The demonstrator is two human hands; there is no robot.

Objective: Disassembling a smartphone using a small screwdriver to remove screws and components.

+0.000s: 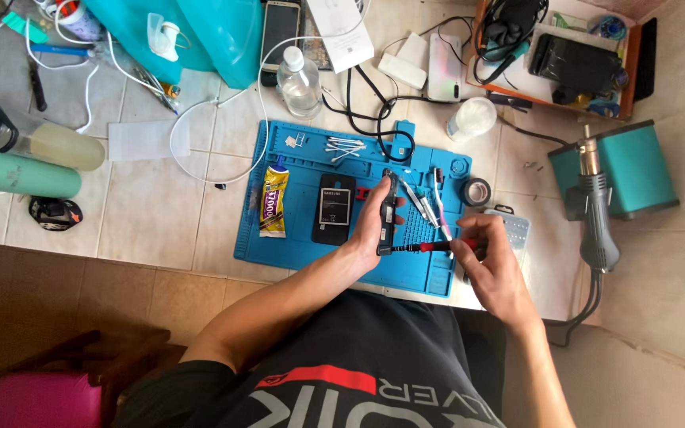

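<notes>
Gripping the dark phone frame (388,222) upright at frame centre, my left hand (368,230) wraps it; my right hand (491,265) pinches a red-handled screwdriver (430,247) lying horizontal, tip pointing left against the frame.

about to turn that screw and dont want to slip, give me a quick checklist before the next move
1. Left hand grips the phone part: ok.
2. Right hand holds the screwdriver: ok.
3. Screwdriver tip at the part's lower edge: ok; seated in a screw: cannot tell.
4. Work held above the blue mat: ok.
5. Tweezers and other tools lie close behind the part: not ok.
6. Battery lies apart, left of the hands: ok.
</notes>
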